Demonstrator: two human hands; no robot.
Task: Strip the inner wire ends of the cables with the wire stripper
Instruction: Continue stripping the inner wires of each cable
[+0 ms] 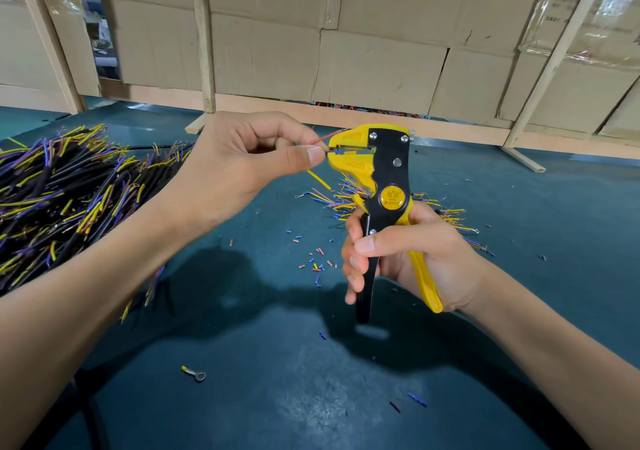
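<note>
- Mostly hidden inside the curled left hand (242,159), a blue wire (333,152) enters the stripper's mouth.
- Right hand (408,255) grips the wire stripper (384,172) handles; cable pile (69,190) at nine o'clock runs off-frame.

A single head-worn wide-angle view looks forward and down from just above the person's forearms, which enter from the lower left and lower right corners. It sits close over the teal table (270,363), near enough that the two hands fill the middle of the picture. The gaze runs across the tabletop to a cardboard wall (381,51) along the far edge, with straight lines bowed toward the borders.
</note>
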